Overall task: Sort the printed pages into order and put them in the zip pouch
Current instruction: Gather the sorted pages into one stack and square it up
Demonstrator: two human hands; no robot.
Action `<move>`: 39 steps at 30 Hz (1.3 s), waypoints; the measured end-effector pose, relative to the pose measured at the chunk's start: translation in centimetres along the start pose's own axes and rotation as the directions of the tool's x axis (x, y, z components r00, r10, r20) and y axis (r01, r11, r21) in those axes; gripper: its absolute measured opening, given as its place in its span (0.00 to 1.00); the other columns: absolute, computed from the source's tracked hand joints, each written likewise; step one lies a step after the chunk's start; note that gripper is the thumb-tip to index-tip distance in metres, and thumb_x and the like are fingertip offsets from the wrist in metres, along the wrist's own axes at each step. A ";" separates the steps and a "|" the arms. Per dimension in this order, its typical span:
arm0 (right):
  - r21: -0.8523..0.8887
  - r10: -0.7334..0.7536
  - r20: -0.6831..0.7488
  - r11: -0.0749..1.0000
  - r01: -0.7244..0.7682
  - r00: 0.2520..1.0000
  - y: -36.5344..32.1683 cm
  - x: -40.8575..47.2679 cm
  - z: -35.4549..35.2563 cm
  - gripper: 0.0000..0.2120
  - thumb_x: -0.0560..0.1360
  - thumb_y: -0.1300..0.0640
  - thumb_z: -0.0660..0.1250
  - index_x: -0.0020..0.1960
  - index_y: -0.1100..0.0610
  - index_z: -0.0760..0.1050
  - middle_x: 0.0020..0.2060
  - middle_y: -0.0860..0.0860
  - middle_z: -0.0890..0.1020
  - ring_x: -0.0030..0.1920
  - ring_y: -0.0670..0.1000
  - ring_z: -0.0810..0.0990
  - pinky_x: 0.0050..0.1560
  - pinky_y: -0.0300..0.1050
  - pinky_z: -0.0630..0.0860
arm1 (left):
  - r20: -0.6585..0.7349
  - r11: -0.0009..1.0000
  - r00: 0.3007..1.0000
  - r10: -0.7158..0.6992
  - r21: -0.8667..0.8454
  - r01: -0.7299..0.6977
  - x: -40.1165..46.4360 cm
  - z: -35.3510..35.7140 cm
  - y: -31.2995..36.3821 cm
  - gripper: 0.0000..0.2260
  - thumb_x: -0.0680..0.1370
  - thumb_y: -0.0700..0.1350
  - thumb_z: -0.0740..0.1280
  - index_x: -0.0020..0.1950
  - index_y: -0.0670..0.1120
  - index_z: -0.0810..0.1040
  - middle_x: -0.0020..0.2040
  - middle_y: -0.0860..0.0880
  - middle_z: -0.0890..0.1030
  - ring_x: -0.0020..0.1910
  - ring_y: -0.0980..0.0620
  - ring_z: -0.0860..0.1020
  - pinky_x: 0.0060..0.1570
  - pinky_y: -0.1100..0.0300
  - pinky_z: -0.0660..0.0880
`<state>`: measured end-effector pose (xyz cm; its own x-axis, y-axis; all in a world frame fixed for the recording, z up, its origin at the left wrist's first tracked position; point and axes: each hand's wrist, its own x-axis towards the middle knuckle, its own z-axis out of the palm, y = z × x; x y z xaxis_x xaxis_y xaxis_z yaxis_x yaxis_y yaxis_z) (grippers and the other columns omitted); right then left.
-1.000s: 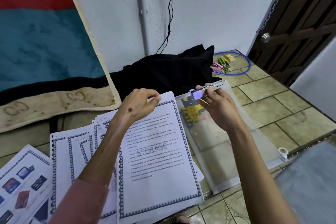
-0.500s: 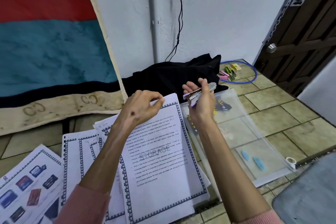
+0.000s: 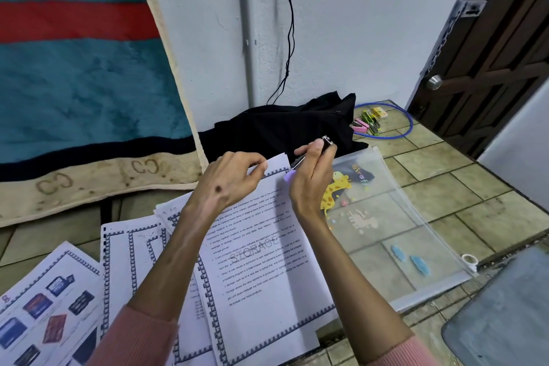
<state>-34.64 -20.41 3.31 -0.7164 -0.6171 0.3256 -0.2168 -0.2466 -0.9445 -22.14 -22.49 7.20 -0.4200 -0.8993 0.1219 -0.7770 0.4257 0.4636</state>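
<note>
Beside the zip pouch (image 3: 416, 235), the left hand (image 3: 228, 180) pinches the STORAGE page (image 3: 264, 255) top, long axis pointing wallward, while the right hand (image 3: 312, 178) grips a stapler (image 3: 312, 151).

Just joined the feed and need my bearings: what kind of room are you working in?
Probably a room in a home, with the work done on the floor: tiled floor, a wooden door with a round knob, and a blanket hanging against the white wall. Pages and pouch lie on the tiles.
</note>
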 end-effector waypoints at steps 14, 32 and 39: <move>0.179 0.074 -0.031 0.982 -0.067 0.997 0.1 0.6 0.2 0.15 0.82 0.51 0.47 0.47 0.59 0.66 0.34 0.51 0.78 0.29 0.40 0.76 0.36 0.31 0.71 | -0.044 1.000 0.999 -0.006 -0.013 0.006 -0.3 -0.4 -0.9 0.09 0.78 0.49 0.60 0.47 0.53 0.79 0.40 0.53 0.83 0.45 0.49 0.81 0.47 0.50 0.77; 0.159 0.211 -0.041 0.966 -0.202 0.977 -0.9 0.2 2.4 0.24 0.80 0.41 0.42 0.38 0.53 0.67 0.27 0.56 0.79 0.32 0.56 0.78 0.41 0.51 0.75 | -0.002 1.000 1.000 0.028 -0.011 -0.028 -0.5 0.0 -0.1 0.09 0.77 0.50 0.61 0.48 0.54 0.81 0.45 0.52 0.84 0.48 0.48 0.81 0.48 0.50 0.77; 0.124 0.174 -0.076 0.979 -0.164 0.982 -1.2 0.4 2.3 0.23 0.82 0.47 0.44 0.39 0.60 0.67 0.28 0.50 0.72 0.25 0.41 0.73 0.30 0.31 0.69 | -0.034 0.998 0.997 0.066 -0.019 -0.067 -0.7 0.3 -0.2 0.09 0.77 0.50 0.61 0.48 0.54 0.81 0.42 0.53 0.84 0.47 0.49 0.81 0.48 0.51 0.77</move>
<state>-33.13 -22.11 4.71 -0.7912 -0.5923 0.1519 -0.0124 -0.2328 -0.9724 -21.84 -21.90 6.72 -0.4542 -0.8721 0.1821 -0.7384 0.4829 0.4708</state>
